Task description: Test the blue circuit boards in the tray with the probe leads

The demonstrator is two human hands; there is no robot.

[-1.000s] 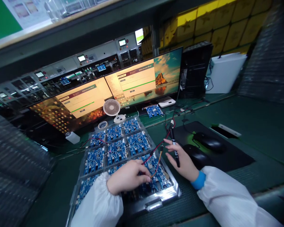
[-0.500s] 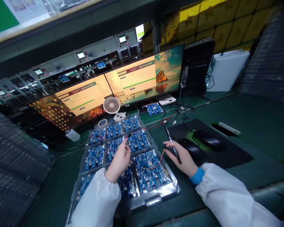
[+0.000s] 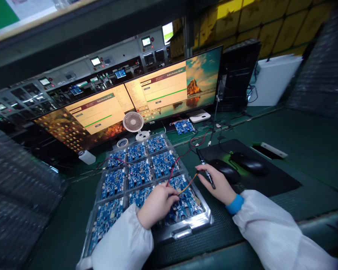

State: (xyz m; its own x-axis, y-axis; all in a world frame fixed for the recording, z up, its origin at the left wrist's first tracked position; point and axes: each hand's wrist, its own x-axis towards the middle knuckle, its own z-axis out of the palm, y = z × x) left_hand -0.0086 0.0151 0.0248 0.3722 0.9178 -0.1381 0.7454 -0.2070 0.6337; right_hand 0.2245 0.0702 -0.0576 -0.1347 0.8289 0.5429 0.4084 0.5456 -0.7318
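A clear plastic tray (image 3: 183,233) carries several blue circuit boards (image 3: 165,164) in its compartments. My left hand (image 3: 157,204) is closed in a pinch over the tray's near right part, with a thin red cable (image 3: 171,170) running up out of its fingers. An orange wire (image 3: 189,184) stretches from those fingertips to my right hand (image 3: 217,184). Beyond the tray's right edge, that hand pinches the wire's dark end between thumb and finger. It also holds a black marker pen (image 3: 208,176), tilted across the fingers. The left fingertips hide the other wire end.
Two monitors (image 3: 169,90) stand behind the tray, with a small white fan (image 3: 133,122) and a tape roll (image 3: 122,143) before them. A single circuit board (image 3: 184,126) lies at the back. Right of my hand, two black mice (image 3: 248,165) rest on a dark mat (image 3: 281,183). Stacked trays (image 3: 19,202) rise at left.
My left hand has moved right and toward me, bringing the red cable over to the orange wire. My right hand stays nearly in place with the pen and wire.
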